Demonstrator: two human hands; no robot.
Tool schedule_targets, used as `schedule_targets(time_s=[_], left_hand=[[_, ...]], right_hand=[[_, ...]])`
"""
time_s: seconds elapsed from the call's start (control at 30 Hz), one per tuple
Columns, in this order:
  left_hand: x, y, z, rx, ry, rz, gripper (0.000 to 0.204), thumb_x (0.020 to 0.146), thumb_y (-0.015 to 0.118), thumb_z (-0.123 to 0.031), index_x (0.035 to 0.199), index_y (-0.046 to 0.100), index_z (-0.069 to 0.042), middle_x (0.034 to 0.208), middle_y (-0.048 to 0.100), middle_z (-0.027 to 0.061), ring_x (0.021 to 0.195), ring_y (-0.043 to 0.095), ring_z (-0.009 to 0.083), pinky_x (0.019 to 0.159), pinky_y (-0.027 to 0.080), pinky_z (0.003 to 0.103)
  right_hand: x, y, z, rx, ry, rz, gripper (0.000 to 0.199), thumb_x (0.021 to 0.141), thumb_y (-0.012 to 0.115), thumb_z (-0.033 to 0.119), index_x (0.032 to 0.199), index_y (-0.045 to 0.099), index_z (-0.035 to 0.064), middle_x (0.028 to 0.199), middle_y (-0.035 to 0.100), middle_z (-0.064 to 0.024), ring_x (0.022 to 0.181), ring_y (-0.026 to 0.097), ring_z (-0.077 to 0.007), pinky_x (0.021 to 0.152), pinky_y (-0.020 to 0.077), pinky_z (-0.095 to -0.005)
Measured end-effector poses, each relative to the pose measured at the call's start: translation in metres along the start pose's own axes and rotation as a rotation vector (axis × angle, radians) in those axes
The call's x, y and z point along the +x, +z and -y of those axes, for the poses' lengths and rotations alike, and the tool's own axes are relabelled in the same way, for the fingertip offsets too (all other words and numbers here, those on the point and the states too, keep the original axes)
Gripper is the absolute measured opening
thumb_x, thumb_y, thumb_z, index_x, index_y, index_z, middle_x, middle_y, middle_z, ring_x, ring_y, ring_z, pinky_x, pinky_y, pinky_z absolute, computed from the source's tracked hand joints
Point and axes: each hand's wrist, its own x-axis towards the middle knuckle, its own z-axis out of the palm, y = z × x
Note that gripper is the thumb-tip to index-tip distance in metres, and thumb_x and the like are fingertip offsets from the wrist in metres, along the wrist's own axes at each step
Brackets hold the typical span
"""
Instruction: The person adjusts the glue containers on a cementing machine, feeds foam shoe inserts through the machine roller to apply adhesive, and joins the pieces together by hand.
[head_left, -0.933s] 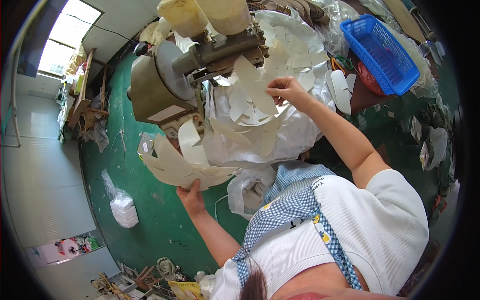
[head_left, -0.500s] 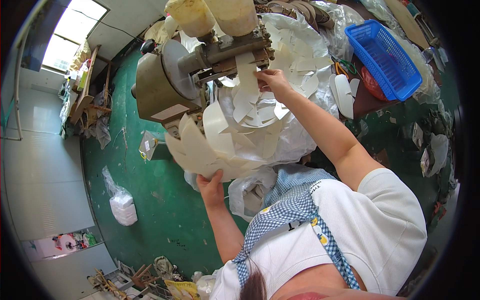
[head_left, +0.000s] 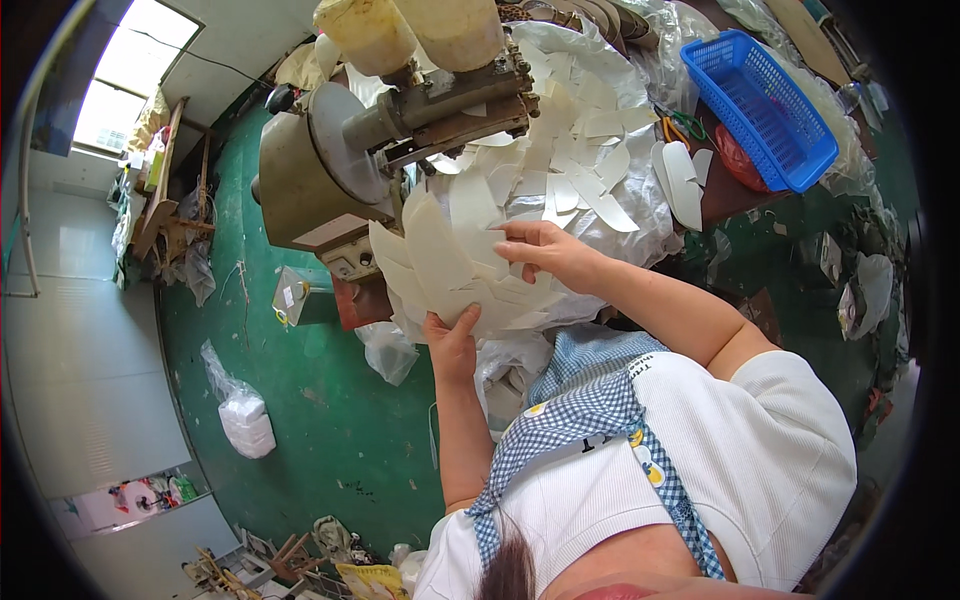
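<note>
My left hand (head_left: pixel 453 345) grips a fanned bunch of flat cream sheet pieces (head_left: pixel 425 250), thumb on top, below the front of an olive-green machine (head_left: pixel 310 180). To its right, my right hand (head_left: pixel 550 256) has its fingertips at the edge of one long cream piece (head_left: pixel 474 212), which stands beside the fan. The fingers are bent and look pinched on that edge. Above the hands is the machine's metal roller arm (head_left: pixel 430 115), with two stained, cream-coloured tubs (head_left: pixel 450 30) over it.
Loose cream pieces (head_left: pixel 600 205) lie scattered on white plastic sheeting (head_left: pixel 650 180) behind my hands. A blue basket (head_left: pixel 760 110) stands at the far right, near orange-handled scissors (head_left: pixel 672 130). On the green floor at left sits a plastic-wrapped white bundle (head_left: pixel 246 425).
My right hand has come back from under the machine's roller toward me, bringing a cream piece to the bunch. The left hand has shifted right and slightly up with the fan.
</note>
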Motion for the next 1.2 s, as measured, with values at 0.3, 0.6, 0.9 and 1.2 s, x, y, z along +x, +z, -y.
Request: schedule_targets(time_s=[0.3,0.6,0.9,1.2], left_hand=[[0.003,0.017,0.018,-0.273,-0.152,0.065,0.048,0.079,0.065,0.005,0.123,0.048,-0.003,0.117,0.058,0.0074,0.107,0.056,0.0192,0.094,0.043,0.032],[0.003,0.022,0.013,-0.115,-0.071,0.0,0.045,0.078,0.066,0.005,0.12,0.051,-0.002,0.114,0.059,0.0071,0.103,0.057,0.0177,0.091,0.045,0.031],[-0.008,0.004,0.021,-0.086,-0.068,-0.123,0.042,0.078,0.065,0.007,0.117,0.052,-0.001,0.112,0.06,0.008,0.101,0.058,0.0186,0.09,0.045,0.031],[-0.028,-0.029,0.018,-0.088,-0.03,-0.186,0.045,0.077,0.065,0.007,0.12,0.051,-0.001,0.113,0.06,0.0076,0.101,0.058,0.0188,0.092,0.044,0.032]], right_hand=[[0.001,-0.004,0.001,0.367,0.078,0.122,0.043,0.095,0.049,0.033,0.128,0.049,0.0056,0.117,0.057,-0.0055,0.107,0.053,-0.0148,0.091,0.0418,-0.0322],[0.008,-0.008,-0.021,0.197,-0.062,-0.242,0.025,0.089,0.059,0.013,0.114,0.059,0.0076,0.093,0.061,0.0019,0.08,0.055,-0.0058,0.07,0.0475,-0.0224],[0.023,-0.02,-0.022,-0.184,-0.323,-0.464,0.02,0.091,0.054,0.011,0.108,0.059,0.0034,0.079,0.058,0.0014,0.068,0.051,-0.0052,0.058,0.0425,-0.0207],[0.018,-0.03,0.02,-1.37,-0.459,-0.465,0.015,0.079,0.056,0.009,0.091,0.06,0.0019,0.073,0.064,-0.0129,0.064,0.064,-0.0256,0.056,0.0493,-0.0336]])
